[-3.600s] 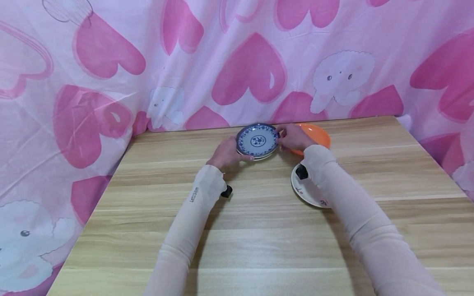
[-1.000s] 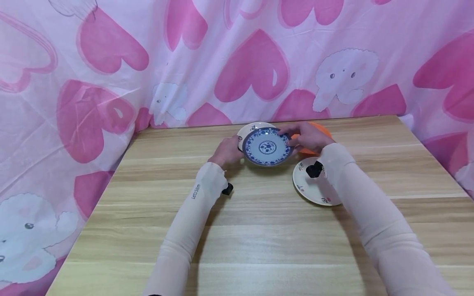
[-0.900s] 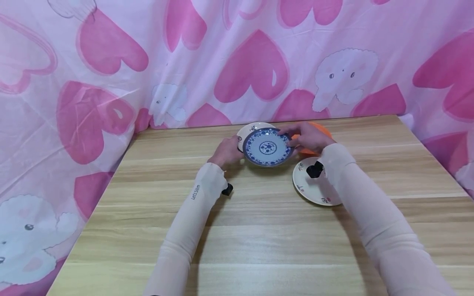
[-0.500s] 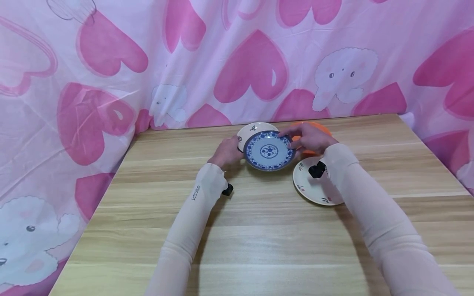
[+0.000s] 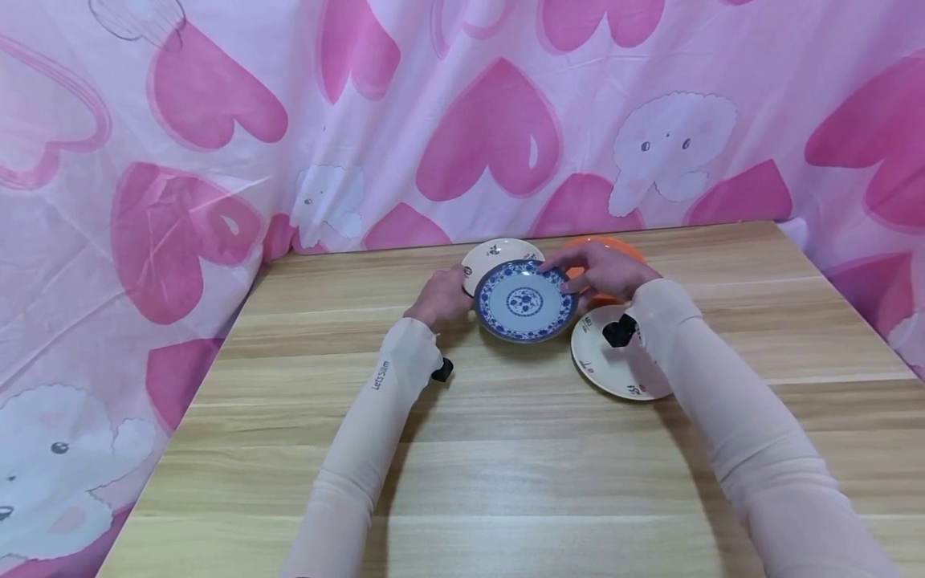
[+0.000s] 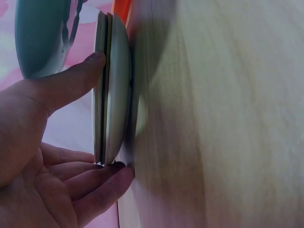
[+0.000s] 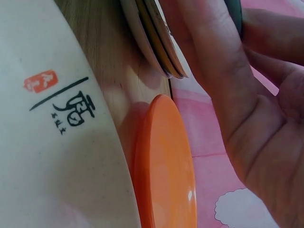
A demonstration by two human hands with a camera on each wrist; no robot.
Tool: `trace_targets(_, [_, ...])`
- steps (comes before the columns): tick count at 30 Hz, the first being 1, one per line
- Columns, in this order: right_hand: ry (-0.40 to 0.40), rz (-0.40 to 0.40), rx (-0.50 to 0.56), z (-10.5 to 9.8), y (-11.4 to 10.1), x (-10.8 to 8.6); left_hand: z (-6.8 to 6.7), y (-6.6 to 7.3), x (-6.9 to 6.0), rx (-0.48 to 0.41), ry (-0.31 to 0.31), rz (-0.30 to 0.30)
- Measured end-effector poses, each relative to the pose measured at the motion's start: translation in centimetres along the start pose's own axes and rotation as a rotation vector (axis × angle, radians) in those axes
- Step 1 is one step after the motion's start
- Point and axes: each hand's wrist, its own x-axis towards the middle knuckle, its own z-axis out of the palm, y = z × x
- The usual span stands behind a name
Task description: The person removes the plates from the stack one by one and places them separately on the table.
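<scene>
The right hand (image 5: 607,271) pinches the rim of a blue-and-white patterned plate (image 5: 525,302), which is raised in front of a stack topped by a white plate (image 5: 499,250). In the left wrist view the lifted plate (image 6: 42,38) hangs apart from the stack (image 6: 118,90). The left hand (image 5: 442,297) grips the stack's left side, thumb (image 6: 80,78) on the rims and fingers at the lower edge. In the right wrist view the right hand's fingers (image 7: 213,47) cover most of the held plate.
An orange plate (image 5: 614,247) lies at the back, partly behind the right hand. Nearer, a white plate with small markings (image 5: 610,365) lies partly under the right forearm. A wooden table (image 5: 491,482) extends toward the front; a pink heart-patterned cloth (image 5: 491,136) hangs behind.
The blue-and-white plate has come off the stack in the right hand, moving toward the front and slightly right, uncovering a white plate. The left hand has stayed at the stack.
</scene>
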Motion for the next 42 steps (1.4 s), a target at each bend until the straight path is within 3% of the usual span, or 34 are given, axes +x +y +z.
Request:
trace_targets(12, [-0.025,-0.004,-0.087,0.3,-0.1,-0.3,0.0,-0.3,-0.1,0.037,0.025,0.048])
trace_targets(17, [-0.027,0.002,-0.116,0.5,-0.2,-0.2,0.0,-0.3,0.0,0.034,0.016,0.040])
trace_targets(30, [-0.036,-0.008,-0.153,1.1,-0.2,0.1,0.0,-0.4,0.1,-0.003,0.012,0.037])
trace_targets(38, [-0.057,-0.017,-0.161,1.4,-0.4,0.1,0.0,-0.5,0.3,0.056,0.029,0.078])
trace_targets(42, [-0.090,-0.007,-0.147,1.6,-0.4,0.2,0.1,-0.6,0.2,0.013,0.025,0.061])
